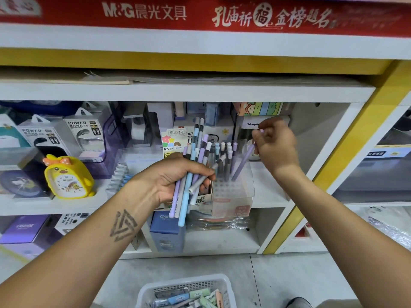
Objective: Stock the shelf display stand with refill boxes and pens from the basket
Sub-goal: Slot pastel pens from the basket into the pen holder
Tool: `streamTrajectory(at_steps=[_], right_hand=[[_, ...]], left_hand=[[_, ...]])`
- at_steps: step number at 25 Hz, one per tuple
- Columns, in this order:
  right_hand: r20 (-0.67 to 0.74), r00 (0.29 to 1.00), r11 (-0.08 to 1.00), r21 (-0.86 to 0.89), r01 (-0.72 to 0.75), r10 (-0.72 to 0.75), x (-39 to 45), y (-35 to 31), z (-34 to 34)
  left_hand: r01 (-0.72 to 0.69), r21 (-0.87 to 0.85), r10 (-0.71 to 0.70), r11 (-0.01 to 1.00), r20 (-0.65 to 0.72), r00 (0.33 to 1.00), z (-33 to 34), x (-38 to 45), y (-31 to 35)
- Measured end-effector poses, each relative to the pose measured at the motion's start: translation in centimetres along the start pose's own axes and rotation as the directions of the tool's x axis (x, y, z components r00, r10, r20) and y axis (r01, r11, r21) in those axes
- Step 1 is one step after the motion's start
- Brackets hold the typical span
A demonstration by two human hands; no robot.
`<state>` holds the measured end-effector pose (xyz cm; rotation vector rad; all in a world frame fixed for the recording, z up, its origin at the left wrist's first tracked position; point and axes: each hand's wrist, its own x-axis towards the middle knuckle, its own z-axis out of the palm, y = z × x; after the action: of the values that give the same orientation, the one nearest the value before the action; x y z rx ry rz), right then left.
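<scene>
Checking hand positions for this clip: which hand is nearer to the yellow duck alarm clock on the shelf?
Left. The left hand, gripping a bundle of pens, is just right of the yellow duck clock. The right hand, pinching a purple pen, is farther right, past the clear pen stand.

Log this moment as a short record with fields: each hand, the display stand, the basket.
left hand: grips a bundle of pens, purple, blue and grey
right hand: pinches one purple pen, lower tip in the stand
display stand: clear plastic, on the white shelf, several pens already upright in it
basket: white, on the floor below, holds small refill boxes
</scene>
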<state>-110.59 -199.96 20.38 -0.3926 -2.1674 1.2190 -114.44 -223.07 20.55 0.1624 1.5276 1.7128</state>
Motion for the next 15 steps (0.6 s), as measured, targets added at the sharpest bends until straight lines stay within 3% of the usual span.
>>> streamTrajectory(at_steps=[3, 11, 15], right_hand=[[0.158, 0.976, 0.950, -0.249, 0.188, -0.152, -0.7, 0.3, 0.4], [0.314, 0.920, 0.870, -0.356, 0.341, -0.232, -1.4, 1.2, 1.0], [0.316, 0.934, 0.924, -0.279, 0.261, -0.168, -1.4, 1.3, 1.4]], left_hand=[[-0.023, -0.024, 0.023, 0.999, -0.024, 0.999, 0.0, 0.1, 0.0], [-0.029, -0.019, 0.028, 0.999, -0.042, 0.999, 0.1, 0.4, -0.1], [-0.036, -0.016, 0.036, 0.999, -0.033, 0.999, 0.2, 0.4, -0.1]])
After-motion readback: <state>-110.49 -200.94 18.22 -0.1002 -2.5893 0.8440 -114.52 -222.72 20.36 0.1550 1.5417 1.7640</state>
